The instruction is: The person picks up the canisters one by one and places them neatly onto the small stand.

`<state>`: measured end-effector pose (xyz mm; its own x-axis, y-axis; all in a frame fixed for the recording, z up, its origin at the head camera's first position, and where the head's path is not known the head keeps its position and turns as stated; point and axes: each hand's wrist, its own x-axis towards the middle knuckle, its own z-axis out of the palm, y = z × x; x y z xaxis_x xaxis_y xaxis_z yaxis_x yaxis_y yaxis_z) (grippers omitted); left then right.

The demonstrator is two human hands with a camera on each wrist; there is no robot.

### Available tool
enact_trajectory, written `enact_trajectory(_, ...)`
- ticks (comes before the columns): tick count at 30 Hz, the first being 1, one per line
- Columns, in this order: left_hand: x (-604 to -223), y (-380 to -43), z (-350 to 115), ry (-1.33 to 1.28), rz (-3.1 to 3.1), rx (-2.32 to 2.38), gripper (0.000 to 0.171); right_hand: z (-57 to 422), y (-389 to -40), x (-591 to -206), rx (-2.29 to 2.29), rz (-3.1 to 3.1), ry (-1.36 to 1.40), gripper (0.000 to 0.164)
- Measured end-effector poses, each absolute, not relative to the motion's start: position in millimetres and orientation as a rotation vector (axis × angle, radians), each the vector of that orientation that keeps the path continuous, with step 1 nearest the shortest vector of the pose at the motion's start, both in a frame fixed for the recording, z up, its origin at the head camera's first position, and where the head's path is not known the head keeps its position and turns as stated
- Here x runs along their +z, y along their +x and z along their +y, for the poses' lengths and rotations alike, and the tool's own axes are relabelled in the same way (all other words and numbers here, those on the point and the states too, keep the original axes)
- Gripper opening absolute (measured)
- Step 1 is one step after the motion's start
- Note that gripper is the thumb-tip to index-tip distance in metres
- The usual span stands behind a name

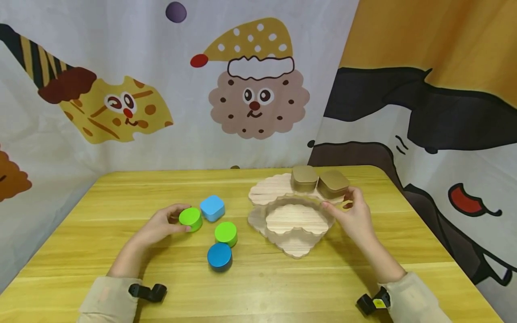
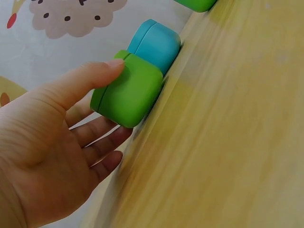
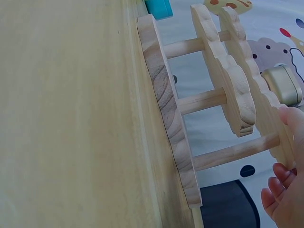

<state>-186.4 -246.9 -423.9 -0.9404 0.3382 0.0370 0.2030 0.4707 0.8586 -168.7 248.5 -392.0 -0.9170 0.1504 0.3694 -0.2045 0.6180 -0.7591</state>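
My left hand (image 1: 158, 226) holds a round green lidded tin (image 1: 190, 219) between thumb and fingers, low at the tabletop. Right beside that tin is a light-blue rounded-square tin (image 1: 212, 208). Another green tin (image 1: 226, 233) stands closer to me, touching a dark-blue round tin (image 1: 220, 256). On the right, my right hand (image 1: 356, 217) grips the edge of the top tier of a wooden tiered stand (image 1: 269, 189), thumb above and fingers below. Two gold tins (image 1: 304, 177) sit on that tier, one by my fingers. Scalloped tiers and round posts (image 3: 204, 101) show in the right wrist view.
The wood-grain table (image 1: 266, 294) spans the space before me. Behind its far edge hangs a curtain (image 1: 181, 152) printed with cartoon food. Each wrist wears a small black camera (image 1: 148, 292).
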Motion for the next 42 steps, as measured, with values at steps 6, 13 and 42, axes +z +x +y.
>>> enact_trajectory(6, -422, -187, -246, 0.464, 2.583, 1.504, 0.057, 247, -168, -391, 1.228, -2.444, 0.044, 0.066)
enact_trajectory(13, -414, -186, -240, 0.486, 2.61, 1.54, 0.055, 247, -167, -391, 1.23, -2.434, 0.045, 0.064)
enact_trajectory(42, -366, -174, -195, 0.565, 2.751, 1.551, 0.055, 247, -168, -392, 1.227, -2.43, 0.052, 0.063)
